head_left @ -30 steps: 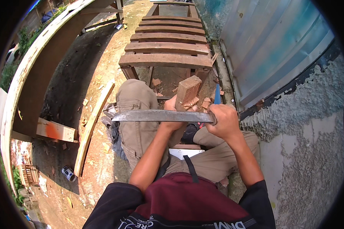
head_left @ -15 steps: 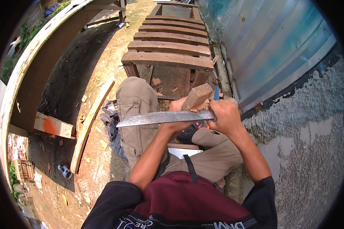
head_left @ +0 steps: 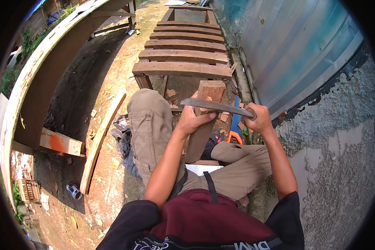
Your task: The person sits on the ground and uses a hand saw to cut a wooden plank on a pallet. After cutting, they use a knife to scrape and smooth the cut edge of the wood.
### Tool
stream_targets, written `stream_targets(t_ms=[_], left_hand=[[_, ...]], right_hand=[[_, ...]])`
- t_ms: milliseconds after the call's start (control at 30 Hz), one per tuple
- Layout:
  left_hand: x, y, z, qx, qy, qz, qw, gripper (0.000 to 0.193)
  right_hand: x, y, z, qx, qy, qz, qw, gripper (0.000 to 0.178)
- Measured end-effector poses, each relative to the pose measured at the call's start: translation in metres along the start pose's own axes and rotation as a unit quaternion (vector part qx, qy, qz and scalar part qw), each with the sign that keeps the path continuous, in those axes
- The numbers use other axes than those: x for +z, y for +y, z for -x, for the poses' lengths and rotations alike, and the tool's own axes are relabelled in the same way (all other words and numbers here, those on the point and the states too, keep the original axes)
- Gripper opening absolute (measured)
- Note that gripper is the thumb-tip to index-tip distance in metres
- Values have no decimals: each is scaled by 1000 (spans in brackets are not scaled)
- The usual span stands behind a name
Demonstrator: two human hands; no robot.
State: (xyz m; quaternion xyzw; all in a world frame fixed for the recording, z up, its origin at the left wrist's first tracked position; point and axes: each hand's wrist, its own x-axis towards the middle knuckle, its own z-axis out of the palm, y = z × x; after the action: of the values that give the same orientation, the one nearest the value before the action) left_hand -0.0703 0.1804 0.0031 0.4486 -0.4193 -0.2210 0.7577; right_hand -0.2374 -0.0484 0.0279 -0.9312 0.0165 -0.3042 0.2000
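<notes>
My left hand is closed round a thick wooden block, which stands tilted up between my legs with its sawn end at the top. In my right hand is the handle of a machete. The blade points left and crosses in front of the block's upper part, above my left fingers. Whether its edge touches the wood I cannot tell. Beyond my right foot a handsaw with an orange and black handle and a blue blade lies on the ground, among wood chips.
A slatted wooden frame stands ahead. To the left are a long plank, a crumpled dark plastic bag, a can and a large wooden tabletop. A rough wall and metal sheeting bound the right side.
The block has turned more upright, showing its length. The machete has risen and moved right, its blade now angled across the block. The saw on the ground has come into fuller view.
</notes>
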Motion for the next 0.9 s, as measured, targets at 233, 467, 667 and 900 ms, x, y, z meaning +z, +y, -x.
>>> stream_targets(t_ms=[233,467,667,900], left_hand=[[-20,7,-12,-46,40,198,978,59],[-38,-22,-3,-10,25,334,942,77],[-42,-28,-17,-25,-64,449,891,75],[-35,9,-90,-122,148,117,974,41]], right_hand=[[53,-32,15,403,175,-508,741,27],[118,-3,72,505,116,-442,732,34],[168,55,134,552,37,-317,771,44],[176,109,112,454,-150,-22,878,42]])
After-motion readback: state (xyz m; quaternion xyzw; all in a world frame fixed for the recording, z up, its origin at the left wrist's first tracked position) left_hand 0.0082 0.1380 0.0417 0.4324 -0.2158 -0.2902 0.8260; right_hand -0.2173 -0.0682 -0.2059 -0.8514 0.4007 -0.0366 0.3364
